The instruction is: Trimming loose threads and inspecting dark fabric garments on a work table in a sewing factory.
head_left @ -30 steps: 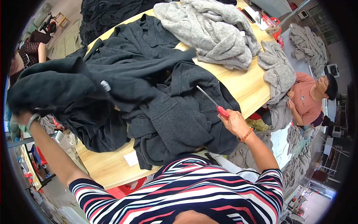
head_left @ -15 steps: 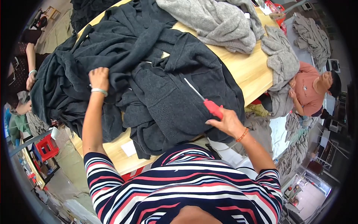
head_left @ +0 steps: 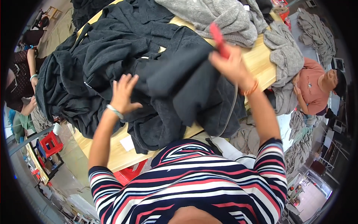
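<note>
Dark charcoal knit garments point(head_left: 108, 56) lie heaped across the wooden table before me. My left hand point(head_left: 125, 95) is open over the near part of the heap, fingers spread, a pale bangle on its wrist. In my right hand point(head_left: 233, 65), raised on the right, is a red-handled tool point(head_left: 219, 39); its thin metal shaft cannot be made out now. A pale cord point(head_left: 232, 112) hangs below that hand. Beside it, a blurred dark knit piece point(head_left: 182, 74) stands up in folds. Whether my right fingers also pinch this fabric is unclear.
Grey knit garments point(head_left: 220, 18) lie on the table's far right. A person in a salmon shirt point(head_left: 313, 86) is at the right, another in dark clothing point(head_left: 20, 71) at the left. A white paper slip point(head_left: 127, 143) lies by the near edge, a red stool point(head_left: 130, 172) below.
My right hand has moved up and away with the red-handled tool, and dark fabric has risen beside it. My left hand has let go of the heap, shifted right and spread its fingers.
</note>
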Demonstrator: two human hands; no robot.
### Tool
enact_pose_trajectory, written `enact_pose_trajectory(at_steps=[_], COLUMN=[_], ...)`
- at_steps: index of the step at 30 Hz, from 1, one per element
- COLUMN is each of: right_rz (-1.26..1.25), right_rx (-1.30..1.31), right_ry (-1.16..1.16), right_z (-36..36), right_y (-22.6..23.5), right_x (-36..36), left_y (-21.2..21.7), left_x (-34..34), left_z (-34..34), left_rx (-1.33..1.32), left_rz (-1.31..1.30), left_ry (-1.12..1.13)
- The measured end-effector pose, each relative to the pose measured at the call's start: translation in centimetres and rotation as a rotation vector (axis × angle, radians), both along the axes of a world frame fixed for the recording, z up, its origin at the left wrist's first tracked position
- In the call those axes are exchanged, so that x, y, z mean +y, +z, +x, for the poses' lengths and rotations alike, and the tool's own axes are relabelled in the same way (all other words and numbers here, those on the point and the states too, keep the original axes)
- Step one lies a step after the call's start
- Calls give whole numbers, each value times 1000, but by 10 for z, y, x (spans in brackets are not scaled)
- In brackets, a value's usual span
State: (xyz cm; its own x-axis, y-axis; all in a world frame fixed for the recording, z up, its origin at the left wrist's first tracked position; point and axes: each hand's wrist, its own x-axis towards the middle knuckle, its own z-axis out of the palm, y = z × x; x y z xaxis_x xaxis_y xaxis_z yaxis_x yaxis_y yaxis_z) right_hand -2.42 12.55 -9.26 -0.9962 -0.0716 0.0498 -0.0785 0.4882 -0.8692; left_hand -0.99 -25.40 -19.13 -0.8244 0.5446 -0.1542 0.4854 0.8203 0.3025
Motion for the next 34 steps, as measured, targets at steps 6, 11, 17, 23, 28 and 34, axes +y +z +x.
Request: enact_pose_trajectory(at_steps=[6,11,17,23,28,34], right_rz=[399,156,121,35,3,89], right_rx=[298,-273,-509,-368,-383,-469], right_ry=[-323,-247,-436,-857,-1395,-1969], right_z=[-108,-40,109,231,422,665], right_y=[10,-34,-74,-29,62,98], right_x=[91,95,104,135,126,48], left_y=[-82,-57,-57,-100,-144,-160], left_x=[40,66,130,129,122,114], left_z=[5,8,67,69,49,21], left_rx=[-68,-7,-45,80,340,236], left_rz=[106,380,87,0,191,53], left_ry=[292,163,49,206,10,-25])
